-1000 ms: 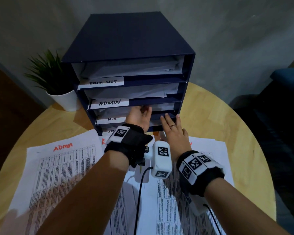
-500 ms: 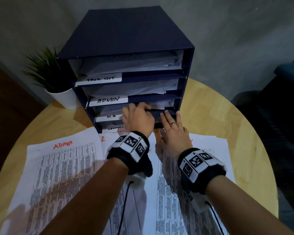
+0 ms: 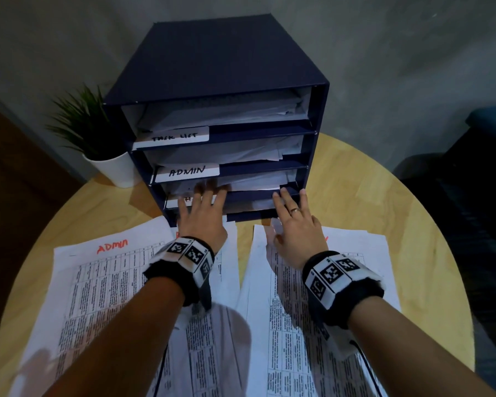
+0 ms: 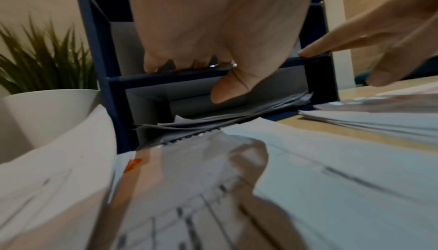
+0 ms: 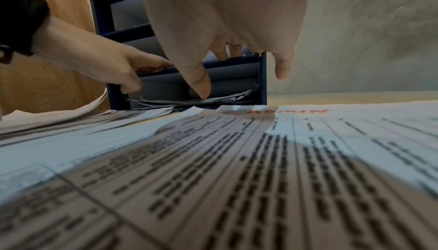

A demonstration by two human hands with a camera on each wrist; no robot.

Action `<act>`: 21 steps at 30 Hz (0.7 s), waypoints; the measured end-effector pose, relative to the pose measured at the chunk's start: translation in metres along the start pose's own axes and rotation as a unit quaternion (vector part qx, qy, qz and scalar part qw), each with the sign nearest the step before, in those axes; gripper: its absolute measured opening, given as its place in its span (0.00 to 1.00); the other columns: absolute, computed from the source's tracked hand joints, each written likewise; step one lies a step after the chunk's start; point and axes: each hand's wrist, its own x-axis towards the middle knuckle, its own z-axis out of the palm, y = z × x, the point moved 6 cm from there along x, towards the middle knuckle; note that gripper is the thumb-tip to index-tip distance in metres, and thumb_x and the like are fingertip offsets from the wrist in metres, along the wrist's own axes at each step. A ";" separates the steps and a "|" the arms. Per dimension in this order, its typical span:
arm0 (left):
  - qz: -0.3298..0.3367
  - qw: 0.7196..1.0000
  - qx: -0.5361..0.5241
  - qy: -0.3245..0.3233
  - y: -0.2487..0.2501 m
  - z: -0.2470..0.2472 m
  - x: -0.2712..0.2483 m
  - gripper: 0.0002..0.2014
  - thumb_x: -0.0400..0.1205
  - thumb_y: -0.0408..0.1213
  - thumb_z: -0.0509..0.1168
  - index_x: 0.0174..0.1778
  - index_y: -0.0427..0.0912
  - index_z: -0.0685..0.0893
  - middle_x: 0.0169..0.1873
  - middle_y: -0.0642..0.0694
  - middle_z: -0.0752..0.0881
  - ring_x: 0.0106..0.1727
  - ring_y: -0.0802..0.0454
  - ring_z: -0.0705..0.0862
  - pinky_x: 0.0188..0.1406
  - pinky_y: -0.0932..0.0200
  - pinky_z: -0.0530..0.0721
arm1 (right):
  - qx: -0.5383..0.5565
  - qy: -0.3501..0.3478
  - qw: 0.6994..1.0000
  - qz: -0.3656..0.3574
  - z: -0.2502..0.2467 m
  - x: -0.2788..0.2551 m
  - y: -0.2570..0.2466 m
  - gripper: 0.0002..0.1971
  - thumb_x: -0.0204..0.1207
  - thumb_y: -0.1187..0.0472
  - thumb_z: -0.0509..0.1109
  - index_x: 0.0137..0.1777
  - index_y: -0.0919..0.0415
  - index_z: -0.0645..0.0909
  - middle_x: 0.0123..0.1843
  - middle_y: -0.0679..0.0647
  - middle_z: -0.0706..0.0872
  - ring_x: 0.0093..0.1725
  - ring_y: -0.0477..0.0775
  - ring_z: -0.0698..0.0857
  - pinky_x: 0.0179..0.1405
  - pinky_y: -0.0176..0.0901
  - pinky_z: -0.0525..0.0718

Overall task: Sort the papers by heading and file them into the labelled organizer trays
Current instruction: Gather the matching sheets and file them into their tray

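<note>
The dark blue organizer [image 3: 212, 61] has trays labelled TASK LIST [image 3: 178, 136] and ADMIN [image 3: 187, 171], each holding papers. My left hand [image 3: 202, 213] lies with spread, straight fingers on the front edge of the third tray [image 3: 249, 194] and covers its label. My right hand [image 3: 292, 216] rests straight fingers on the right end of that same edge. From the left wrist my left hand [image 4: 213, 29] has fingertips on the shelf edge and the thumb hanging below. Loose sheets [image 4: 237, 119] lie in the bottom tray. Neither hand holds paper.
Three paper stacks lie on the round wooden table [image 3: 384, 202]: one headed ADMIN [image 3: 112, 247] at the left, one under my left wrist [image 3: 212, 339], one at the right [image 3: 341, 325]. A potted plant [image 3: 109, 164] stands left of the organizer.
My left hand was reaching into the third tray, then curled at its edge; now it lies flat and spread. My right hand slid right along the edge.
</note>
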 end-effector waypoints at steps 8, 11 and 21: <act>-0.108 0.993 -0.024 0.035 0.002 -0.019 -0.003 0.25 0.78 0.34 0.60 0.71 0.36 0.66 0.72 0.37 0.67 0.79 0.39 0.59 0.81 0.34 0.45 | -0.004 0.006 1.000 0.003 0.003 0.003 0.001 0.34 0.85 0.54 0.53 0.84 0.52 0.38 0.86 0.47 0.37 0.85 0.58 0.34 0.81 0.59 0.60; 0.016 0.995 -0.037 0.090 0.031 -0.025 -0.009 0.23 0.78 0.35 0.59 0.71 0.42 0.69 0.73 0.40 0.67 0.78 0.40 0.60 0.82 0.38 0.47 | -0.007 0.008 1.000 0.002 0.004 0.003 0.001 0.34 0.85 0.53 0.53 0.84 0.52 0.38 0.86 0.46 0.37 0.85 0.58 0.34 0.81 0.59 0.60; 0.108 0.992 -0.056 -0.014 0.059 -0.014 0.010 0.27 0.84 0.40 0.51 0.82 0.48 0.57 0.80 0.52 0.63 0.82 0.47 0.58 0.81 0.36 0.40 | -0.007 0.009 1.000 -0.001 0.002 0.002 0.000 0.35 0.84 0.53 0.54 0.84 0.53 0.38 0.86 0.47 0.38 0.85 0.58 0.34 0.80 0.59 0.61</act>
